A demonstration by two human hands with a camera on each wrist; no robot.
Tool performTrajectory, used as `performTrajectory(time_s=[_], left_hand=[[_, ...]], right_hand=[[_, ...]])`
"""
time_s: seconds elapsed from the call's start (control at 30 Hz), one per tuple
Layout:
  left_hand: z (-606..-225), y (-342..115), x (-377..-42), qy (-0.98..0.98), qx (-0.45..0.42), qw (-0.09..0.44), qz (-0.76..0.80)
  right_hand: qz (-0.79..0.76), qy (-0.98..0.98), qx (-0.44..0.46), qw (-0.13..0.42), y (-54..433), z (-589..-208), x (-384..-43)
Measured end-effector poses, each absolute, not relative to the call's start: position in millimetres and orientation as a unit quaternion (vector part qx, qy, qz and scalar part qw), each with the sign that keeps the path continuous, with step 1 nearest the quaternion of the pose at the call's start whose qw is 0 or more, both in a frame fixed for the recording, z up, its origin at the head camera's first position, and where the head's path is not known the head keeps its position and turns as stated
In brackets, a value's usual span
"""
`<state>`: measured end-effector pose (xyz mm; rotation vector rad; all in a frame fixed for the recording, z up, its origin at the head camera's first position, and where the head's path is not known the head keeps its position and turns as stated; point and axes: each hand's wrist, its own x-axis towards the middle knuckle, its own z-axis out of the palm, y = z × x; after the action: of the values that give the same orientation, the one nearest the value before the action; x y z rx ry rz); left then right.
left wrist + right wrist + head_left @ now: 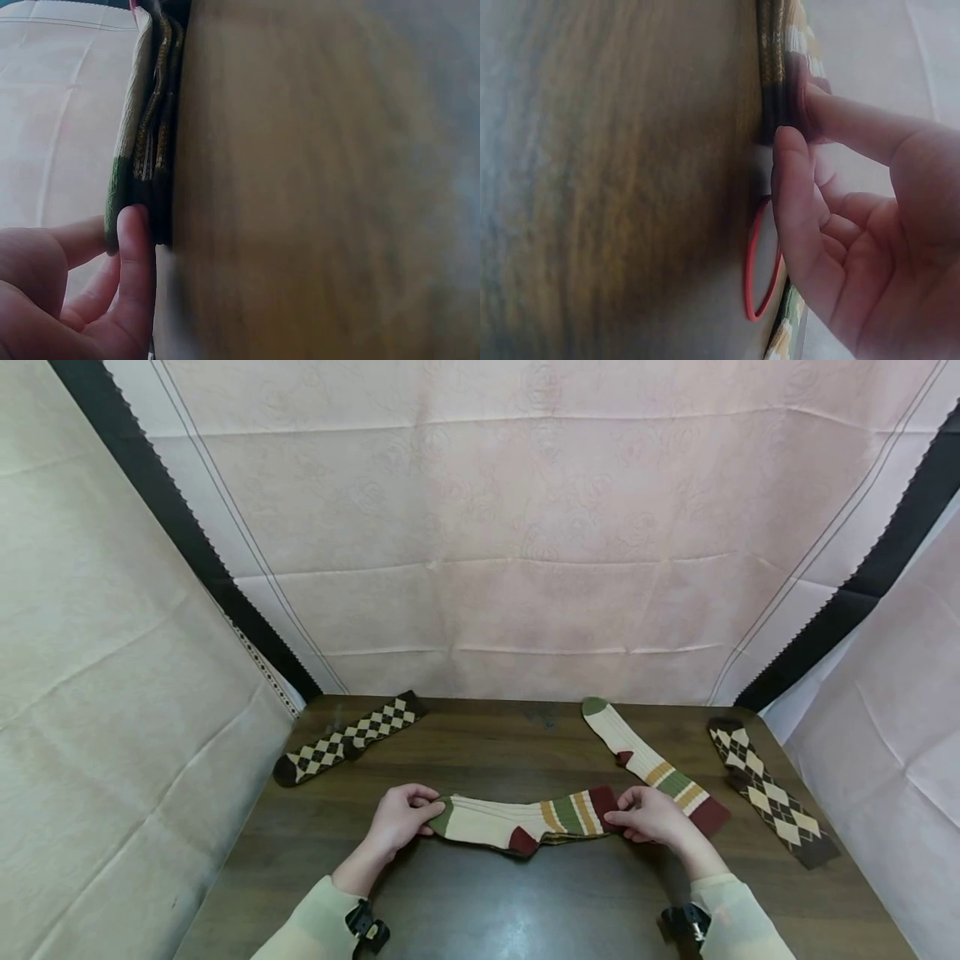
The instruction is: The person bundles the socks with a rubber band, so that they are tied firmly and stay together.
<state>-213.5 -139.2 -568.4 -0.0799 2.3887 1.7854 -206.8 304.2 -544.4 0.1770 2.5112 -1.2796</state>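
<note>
A cream sock (487, 822) with green toe, maroon heel and striped maroon cuff lies across the table in front of me. Beneath it, dark layers with gold-brown knit (161, 142) show in the left wrist view. My left hand (405, 817) pinches the green toe end (116, 199) between thumb and fingers. At the other end my right hand (651, 817) pinches the maroon cuff (799, 90), its fingertips right at the edge of the dark layers.
A matching cream striped sock (637, 752) lies slanted behind my right hand. Dark argyle socks lie at the table's left (352, 739) and right (772, 793). A red loop (751, 277) is near my right fingers. Pale fabric walls (525, 568) enclose the wooden table (487, 752).
</note>
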Motion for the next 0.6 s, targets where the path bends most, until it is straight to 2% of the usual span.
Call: performTrajectory(time_s=[0.6], left_hand=[[-569.6,-139.0,-218.8,0.807,-0.042,0.103,0.580]], right_hand=[[-0.442,0.880,0.077,0.153,301.3,-545.1,-205.8]])
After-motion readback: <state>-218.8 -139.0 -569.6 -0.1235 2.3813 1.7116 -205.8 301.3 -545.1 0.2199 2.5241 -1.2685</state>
